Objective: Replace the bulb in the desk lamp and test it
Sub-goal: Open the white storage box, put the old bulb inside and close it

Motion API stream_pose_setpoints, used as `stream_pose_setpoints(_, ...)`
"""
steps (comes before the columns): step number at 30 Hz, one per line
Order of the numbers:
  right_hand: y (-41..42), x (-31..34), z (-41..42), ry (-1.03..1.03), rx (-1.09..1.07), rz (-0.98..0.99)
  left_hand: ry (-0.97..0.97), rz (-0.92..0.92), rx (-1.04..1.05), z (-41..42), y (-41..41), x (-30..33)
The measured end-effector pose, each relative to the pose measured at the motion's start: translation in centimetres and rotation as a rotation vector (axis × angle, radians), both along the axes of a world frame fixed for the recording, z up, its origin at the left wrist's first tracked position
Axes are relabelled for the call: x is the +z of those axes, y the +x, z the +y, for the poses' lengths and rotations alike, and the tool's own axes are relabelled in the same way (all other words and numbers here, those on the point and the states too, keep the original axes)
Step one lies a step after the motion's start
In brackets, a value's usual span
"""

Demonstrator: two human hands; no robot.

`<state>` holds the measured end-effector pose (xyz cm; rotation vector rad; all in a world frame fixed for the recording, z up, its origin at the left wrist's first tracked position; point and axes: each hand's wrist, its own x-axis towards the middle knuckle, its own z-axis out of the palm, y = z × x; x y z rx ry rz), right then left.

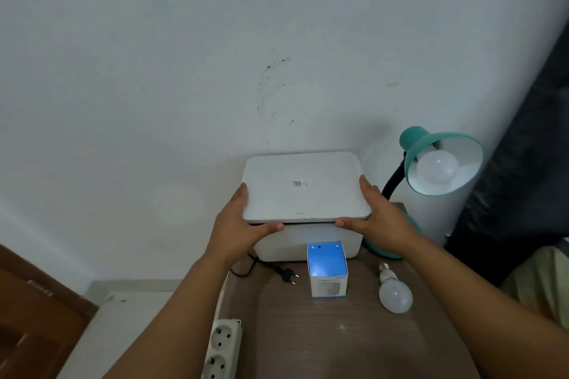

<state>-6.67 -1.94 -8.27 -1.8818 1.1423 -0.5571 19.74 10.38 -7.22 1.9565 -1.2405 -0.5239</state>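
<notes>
Bulbs number two: one sits screwed inside the teal desk lamp [443,160] shade at the right, and a loose bulb [395,292] lies on its side on the brown table [338,341]. Both hands are on the white lid [304,186] of a white box [295,243] against the wall. The left hand [243,224] holds the lid's left edge, fingers along the side and thumb under the front rim; the right hand [378,215] mirrors it on the right edge (the lid sits slightly raised off the box). In front of the box stands an open blue-and-white carton [328,271], just left of the loose bulb. A black plug [288,274] lies left of the carton, and a white power strip [223,348] hangs over the table's left edge.
</notes>
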Motion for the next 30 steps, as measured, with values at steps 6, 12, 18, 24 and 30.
stream_pose_setpoints(6,-1.7,1.4,2.3,-0.125,-0.015,-0.009,-0.086,0.001,-0.011,2.2,-1.7,1.6)
stream_pose_setpoints(12,-5.3,-0.1,7.6,-0.133,-0.027,0.023,-0.149,0.019,-0.037,7.9,-5.4,1.4)
stream_pose_setpoints(18,-9.4,-2.2,14.3,-0.107,-0.040,0.011,-0.138,0.083,-0.044,14.0,-8.8,-0.6)
stream_pose_setpoints(24,-12.1,-5.3,19.8,0.023,-0.048,-0.019,-0.079,0.111,0.000,19.5,-12.4,-2.9)
stream_pose_setpoints(30,-13.7,-7.8,22.9,0.066,-0.022,0.069,0.043,0.128,0.048,23.2,-13.9,-6.2)
